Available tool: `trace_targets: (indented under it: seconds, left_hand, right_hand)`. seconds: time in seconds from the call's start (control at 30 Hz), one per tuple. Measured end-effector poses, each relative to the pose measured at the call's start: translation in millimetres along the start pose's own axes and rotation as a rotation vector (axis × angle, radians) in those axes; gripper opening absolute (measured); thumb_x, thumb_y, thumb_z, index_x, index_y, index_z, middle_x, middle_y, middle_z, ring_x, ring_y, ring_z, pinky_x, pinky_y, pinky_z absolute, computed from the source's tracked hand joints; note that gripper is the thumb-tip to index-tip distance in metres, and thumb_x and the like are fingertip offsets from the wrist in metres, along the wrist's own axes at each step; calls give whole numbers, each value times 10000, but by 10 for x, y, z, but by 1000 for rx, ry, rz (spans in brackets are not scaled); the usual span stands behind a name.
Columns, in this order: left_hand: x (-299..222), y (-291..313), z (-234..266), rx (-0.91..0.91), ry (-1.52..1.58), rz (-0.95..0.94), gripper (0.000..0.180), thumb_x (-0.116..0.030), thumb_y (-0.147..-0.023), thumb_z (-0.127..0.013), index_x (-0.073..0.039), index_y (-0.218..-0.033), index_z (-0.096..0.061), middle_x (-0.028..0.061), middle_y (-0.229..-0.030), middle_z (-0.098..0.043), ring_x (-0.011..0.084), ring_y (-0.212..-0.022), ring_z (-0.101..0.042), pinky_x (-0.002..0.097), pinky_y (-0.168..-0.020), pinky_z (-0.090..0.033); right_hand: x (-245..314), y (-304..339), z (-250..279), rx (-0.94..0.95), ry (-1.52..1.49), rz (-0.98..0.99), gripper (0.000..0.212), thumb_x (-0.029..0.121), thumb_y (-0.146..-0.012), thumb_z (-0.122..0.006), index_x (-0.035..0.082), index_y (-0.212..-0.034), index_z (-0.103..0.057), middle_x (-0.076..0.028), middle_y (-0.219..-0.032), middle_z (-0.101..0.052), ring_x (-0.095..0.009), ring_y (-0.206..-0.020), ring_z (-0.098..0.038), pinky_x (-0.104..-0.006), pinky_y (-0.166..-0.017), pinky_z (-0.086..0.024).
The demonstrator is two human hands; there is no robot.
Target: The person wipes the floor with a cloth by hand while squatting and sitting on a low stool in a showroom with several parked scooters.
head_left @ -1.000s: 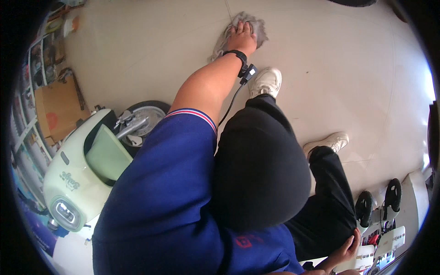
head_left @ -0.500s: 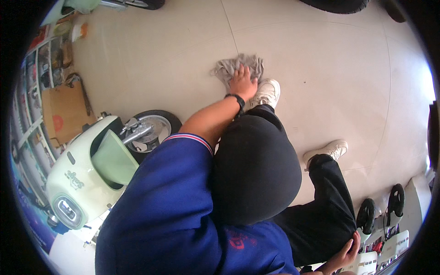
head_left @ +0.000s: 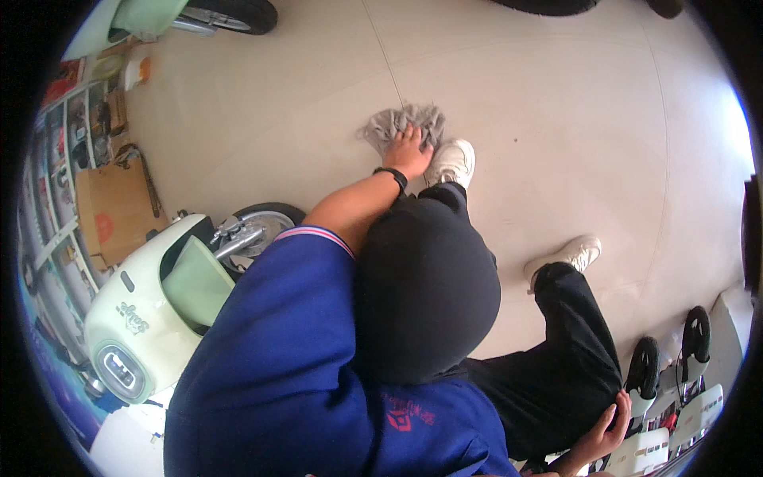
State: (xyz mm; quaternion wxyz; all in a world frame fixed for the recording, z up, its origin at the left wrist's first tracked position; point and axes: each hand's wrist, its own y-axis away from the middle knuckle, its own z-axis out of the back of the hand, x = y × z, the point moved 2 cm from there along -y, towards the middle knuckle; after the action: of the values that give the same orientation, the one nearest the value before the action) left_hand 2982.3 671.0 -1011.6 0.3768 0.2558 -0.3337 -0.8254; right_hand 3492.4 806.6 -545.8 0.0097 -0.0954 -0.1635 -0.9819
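Note:
My left hand (head_left: 408, 153), a black band on its wrist, reaches down to the floor. Its fingers are spread and lie flat on a crumpled grey rag (head_left: 405, 121), pressing it to the tiles. The rag lies just left of the toe of a white shoe (head_left: 453, 163) on my left foot. My left knee (head_left: 429, 286), in black trousers, bulges up in the middle and covers part of the forearm. At the lower right, my right hand (head_left: 608, 429) rests against my bent right leg (head_left: 548, 374), holding nothing, its fingers loosely curved and thumb apart.
A pale green scooter (head_left: 143, 318) stands close at the left, front wheel (head_left: 266, 226) beside my arm. Behind it are a brown paper bag (head_left: 119, 207) and shelves (head_left: 60, 183). More wheels show along the top edge. Small white wheeled vehicles (head_left: 644, 449) stand at the lower right.
My left hand has drawn the rag slightly toward me across the floor. The view has shifted a little. My right hand stays at my right leg.

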Motion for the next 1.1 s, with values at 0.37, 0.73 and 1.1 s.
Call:
trace_targets:
  seconds: [0.37, 0.73, 1.1]
  left_hand:
    - [-527, -912, 542, -288, 40, 89, 616, -172, -878, -600, -86, -1468, -448, 184, -1439, -499, 372, -1249, -560, 427, -1046, -477]
    - [-2559, 274, 390, -222, 356, -970, 358, -98, -739, -582, -198, -1050, -727, 95, -939, -655, 326, -874, -657, 456, -709, -542]
    - [-1705, 20, -835, 200, -603, -1406, 434, -176, -935, -545, -292, -1350, -597, 11, -1437, -534, 219, -1222, -581, 441, -962, -498]
  right_hand:
    - [-207, 61, 20, -23, 38, -6, 256, 87, -949, -547, -55, -1113, -681, -187, -1212, -688, -330, -1173, -625, -439, -1087, -414]
    - [-343, 78, 34, -5, -1, -40, 262, 57, -953, -525, -57, -1140, -668, -178, -1241, -677, -319, -1203, -609, -421, -1110, -393]
    - [-295, 14, 55, 48, 27, -61, 267, 66, -959, -523, -51, -1153, -665, -172, -1243, -674, -309, -1211, -601, -417, -1114, -388]
